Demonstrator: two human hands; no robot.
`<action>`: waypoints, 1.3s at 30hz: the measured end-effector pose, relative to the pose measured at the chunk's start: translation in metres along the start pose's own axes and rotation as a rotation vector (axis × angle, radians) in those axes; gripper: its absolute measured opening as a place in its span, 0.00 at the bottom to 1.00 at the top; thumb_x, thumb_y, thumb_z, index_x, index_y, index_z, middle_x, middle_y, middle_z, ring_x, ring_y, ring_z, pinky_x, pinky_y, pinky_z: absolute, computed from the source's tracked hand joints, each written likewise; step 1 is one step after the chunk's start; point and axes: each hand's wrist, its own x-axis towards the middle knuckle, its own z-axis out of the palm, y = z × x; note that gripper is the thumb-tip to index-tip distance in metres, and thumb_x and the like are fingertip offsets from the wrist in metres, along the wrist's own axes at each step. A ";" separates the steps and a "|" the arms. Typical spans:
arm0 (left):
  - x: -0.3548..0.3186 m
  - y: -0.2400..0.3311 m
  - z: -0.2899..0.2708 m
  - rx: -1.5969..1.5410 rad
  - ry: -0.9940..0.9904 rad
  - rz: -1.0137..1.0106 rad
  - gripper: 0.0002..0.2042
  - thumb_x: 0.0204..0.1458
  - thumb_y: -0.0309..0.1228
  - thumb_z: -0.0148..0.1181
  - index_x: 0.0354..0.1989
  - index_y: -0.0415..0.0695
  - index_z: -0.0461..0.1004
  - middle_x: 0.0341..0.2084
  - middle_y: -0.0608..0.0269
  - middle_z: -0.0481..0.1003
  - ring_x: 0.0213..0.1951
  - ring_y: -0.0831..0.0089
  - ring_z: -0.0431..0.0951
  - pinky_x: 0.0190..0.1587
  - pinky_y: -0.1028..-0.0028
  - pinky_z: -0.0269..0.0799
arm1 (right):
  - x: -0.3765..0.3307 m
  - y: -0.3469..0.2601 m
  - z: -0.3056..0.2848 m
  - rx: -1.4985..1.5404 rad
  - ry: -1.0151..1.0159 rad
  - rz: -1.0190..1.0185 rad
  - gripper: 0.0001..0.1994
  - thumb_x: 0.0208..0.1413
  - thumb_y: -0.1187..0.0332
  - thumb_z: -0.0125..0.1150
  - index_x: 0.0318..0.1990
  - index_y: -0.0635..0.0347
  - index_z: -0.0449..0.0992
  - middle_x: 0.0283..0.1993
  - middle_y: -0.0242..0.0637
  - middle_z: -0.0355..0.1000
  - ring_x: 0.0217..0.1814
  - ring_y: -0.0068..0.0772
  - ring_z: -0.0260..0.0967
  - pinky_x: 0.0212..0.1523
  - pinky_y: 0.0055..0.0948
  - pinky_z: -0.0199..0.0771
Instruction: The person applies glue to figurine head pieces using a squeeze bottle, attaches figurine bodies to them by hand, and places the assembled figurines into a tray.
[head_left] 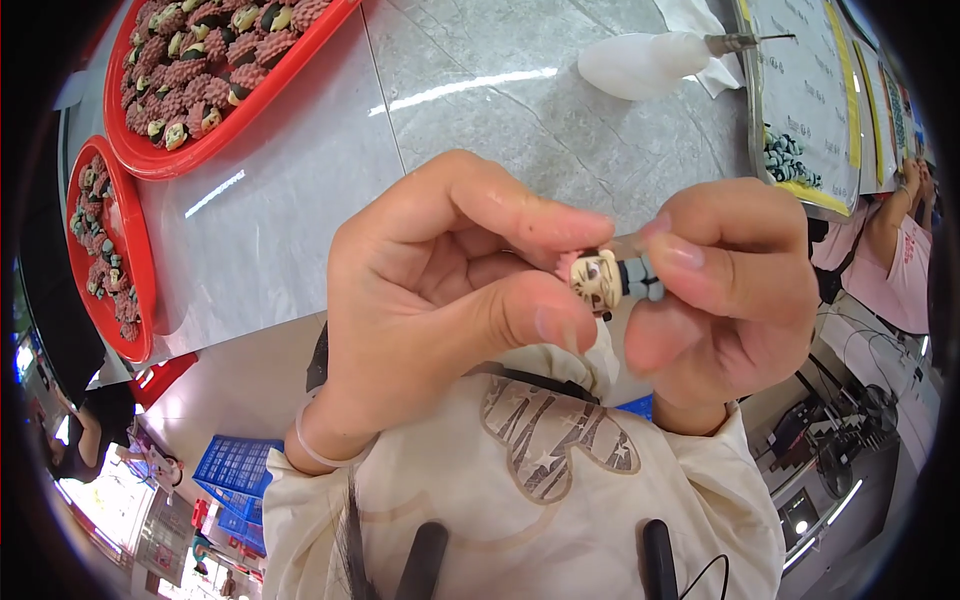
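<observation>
My left hand (415, 285) pinches a small figurine's head (598, 282) between thumb and forefinger, in front of my chest. The head is cream-coloured, with pink textured hair and dark painted face marks. Close against it, the fingertips of my right hand (745, 285) grip the figurine's small grey and dark body (640, 276). Head and body lie sideways in line, meeting at the neck; whether they are joined I cannot tell. My fingers cover part of both pieces.
A large red tray (285, 82) of pink-haired heads stands at the far left, with a smaller red tray (140, 300) of figurine pieces nearer. A white needle-tipped bottle (640, 66) lies far right, beside a metal tray with small grey pieces (790, 160). Other people are at the right and left.
</observation>
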 end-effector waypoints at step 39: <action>0.000 -0.007 -0.019 0.494 -0.058 0.465 0.15 0.41 0.34 0.59 0.31 0.35 0.67 0.27 0.53 0.70 0.29 0.71 0.72 0.30 0.80 0.67 | -0.002 0.002 0.000 0.082 -0.053 0.052 0.14 0.37 0.66 0.64 0.30 0.61 0.70 0.27 0.39 0.65 0.26 0.26 0.63 0.23 0.19 0.63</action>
